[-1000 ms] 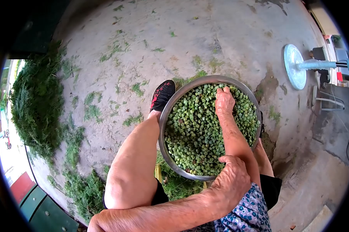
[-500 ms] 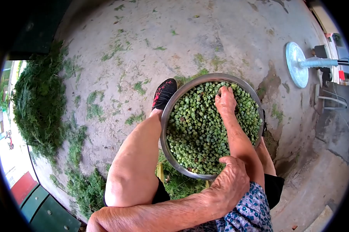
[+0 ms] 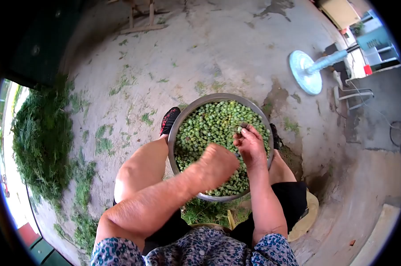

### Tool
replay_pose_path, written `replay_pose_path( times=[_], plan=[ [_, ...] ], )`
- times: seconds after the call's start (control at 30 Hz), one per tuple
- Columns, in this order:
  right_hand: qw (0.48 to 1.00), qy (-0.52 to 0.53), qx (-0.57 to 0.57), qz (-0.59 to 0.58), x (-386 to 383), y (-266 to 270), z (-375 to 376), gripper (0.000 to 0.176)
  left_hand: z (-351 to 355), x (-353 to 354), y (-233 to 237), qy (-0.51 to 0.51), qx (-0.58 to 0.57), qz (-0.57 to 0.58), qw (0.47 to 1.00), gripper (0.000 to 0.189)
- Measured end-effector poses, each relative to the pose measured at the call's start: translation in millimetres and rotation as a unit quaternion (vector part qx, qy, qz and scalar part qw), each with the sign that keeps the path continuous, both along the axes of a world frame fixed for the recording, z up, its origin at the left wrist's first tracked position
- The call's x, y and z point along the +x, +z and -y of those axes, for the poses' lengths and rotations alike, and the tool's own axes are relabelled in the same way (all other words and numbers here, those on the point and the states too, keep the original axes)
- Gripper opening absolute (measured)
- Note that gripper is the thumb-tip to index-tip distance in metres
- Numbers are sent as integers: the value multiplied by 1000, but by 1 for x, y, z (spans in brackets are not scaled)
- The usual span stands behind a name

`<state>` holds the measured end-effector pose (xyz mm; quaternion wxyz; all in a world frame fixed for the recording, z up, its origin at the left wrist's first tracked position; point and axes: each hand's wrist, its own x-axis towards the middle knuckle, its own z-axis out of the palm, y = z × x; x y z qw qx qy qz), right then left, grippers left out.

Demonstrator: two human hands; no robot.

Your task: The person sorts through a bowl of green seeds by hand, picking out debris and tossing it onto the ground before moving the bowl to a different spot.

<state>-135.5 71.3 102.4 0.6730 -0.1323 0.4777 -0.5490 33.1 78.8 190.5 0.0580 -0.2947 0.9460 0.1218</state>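
A round metal basin (image 3: 175,165) stands between my legs, heaped with small green cones (image 3: 209,122). Above the right side of the heap, my right hand (image 3: 250,144) is closed, thumb and fingertips pinching a small green cone (image 3: 240,129). My left hand (image 3: 218,164) is over the near part of the basin, blurred and curled like a fist with its back toward me. Its fingertips are hidden, so what it may hold does not show.
Piled green sprigs (image 3: 43,142) lie along the left, with scattered bits on the concrete floor (image 3: 165,57). A light-blue stand with a round base (image 3: 306,73) is at the far right, near a white metal frame (image 3: 355,95). My shoe (image 3: 169,120) is beside the basin's left rim.
My left hand has come off my right forearm and moved up and left over the basin. My right hand has lifted out of the cones and drawn nearer. The view has shifted.
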Motion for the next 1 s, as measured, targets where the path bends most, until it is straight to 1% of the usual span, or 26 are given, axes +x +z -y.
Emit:
replay_pose_path(
  times=[0.03,0.1,0.13,0.17,0.23,0.3,0.33,0.37,0.43,0.47,0.5,0.57,0.6,0.63,0.7,0.73,0.83,0.87,0.97,1.0],
  plan=[
    [1000,-15,4,2,1,19,-10,18,3,3,-5,22,9,-7,1000,3],
    [1000,-16,-10,-1,-1,37,-33,20,4,8,-12,126,2,-159,979,8],
    [999,-12,-24,21,1,47,-45,21,3,9,-6,160,46,-152,974,14],
    [999,-20,-24,41,7,58,-59,20,-4,7,1,233,93,-243,937,18],
    [998,-5,-28,53,16,66,-87,18,-18,10,13,232,215,-347,883,24],
    [997,9,-3,75,27,79,-113,14,-38,14,19,205,271,-343,876,27],
    [996,8,-3,88,31,81,-126,12,-53,17,23,204,241,-353,881,26],
    [993,9,-5,113,33,80,-137,10,-65,20,29,216,260,-353,872,27],
    [992,13,24,126,38,84,-158,9,-89,26,41,241,302,-352,853,27],
    [993,30,29,111,41,87,-166,9,-102,29,44,251,291,-350,854,25],
    [991,47,10,125,41,87,-173,11,-113,32,45,277,308,-361,836,24],
    [993,65,6,101,45,95,-183,13,-134,36,44,324,339,-381,797,22],
    [995,46,29,85,50,97,-188,15,-144,39,40,341,349,-387,782,19],
    [994,70,15,77,50,95,-193,17,-153,42,33,354,369,-418,751,19],
    [992,86,17,88,55,95,-200,18,-168,46,24,377,408,-474,684,17],
    [993,85,20,84,58,95,-204,20,-175,45,25,394,440,-516,620,12],
    [995,92,-11,33,67,97,-213,21,-186,51,17,394,486,-586,515,10],
    [995,98,-15,-24,71,97,-215,21,-188,53,18,395,499,-588,499,8],
    [989,125,-48,-62,72,97,-222,19,-194,58,15,396,534,-580,471,8],
    [988,129,-44,-75,72,95,-224,17,-195,58,19,406,544,-566,469,9]
  ],
)
